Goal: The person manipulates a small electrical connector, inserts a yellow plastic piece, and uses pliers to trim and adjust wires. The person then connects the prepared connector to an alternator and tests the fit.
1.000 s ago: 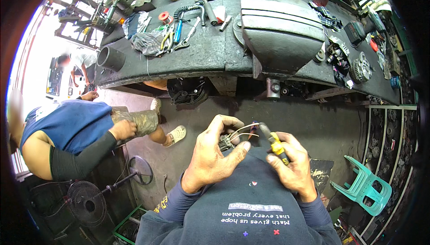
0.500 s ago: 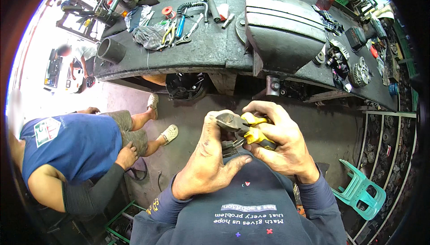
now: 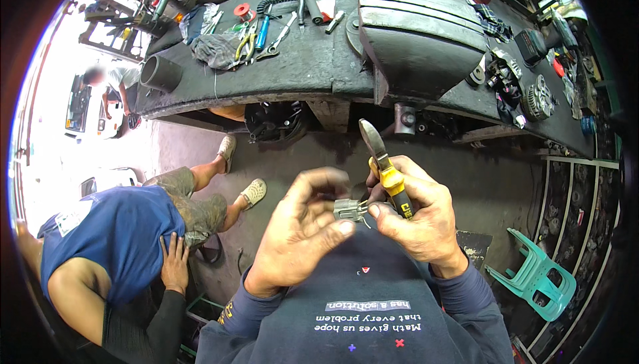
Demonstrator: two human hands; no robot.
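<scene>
In front of my chest, my right hand [image 3: 419, 221] grips side cutters [image 3: 393, 181] with yellow and black handles. Their metal jaws point up and away from me, toward the bench. A small grey plug connector [image 3: 347, 209] with short wires sits between my hands, the wires reaching my right thumb and fingertips. My left hand [image 3: 299, 231] is open around the connector's other side, thumb near its lower edge and upper fingers smeared by motion. Whether the left fingers touch the connector is hard to tell.
Beyond my hands stands a dark workbench [image 3: 286, 74] with a large vise [image 3: 423, 44]. A hammer [image 3: 311, 4], pliers [image 3: 246, 44] and an alternator part [image 3: 538, 97] lie on it. A person in a blue shirt [image 3: 113, 231] is at left; a teal stool [image 3: 542, 281] at right.
The cutters have swung from pointing left across my left hand to pointing up. My left fingers have opened, exposing the grey connector. The person at left has shifted lower.
</scene>
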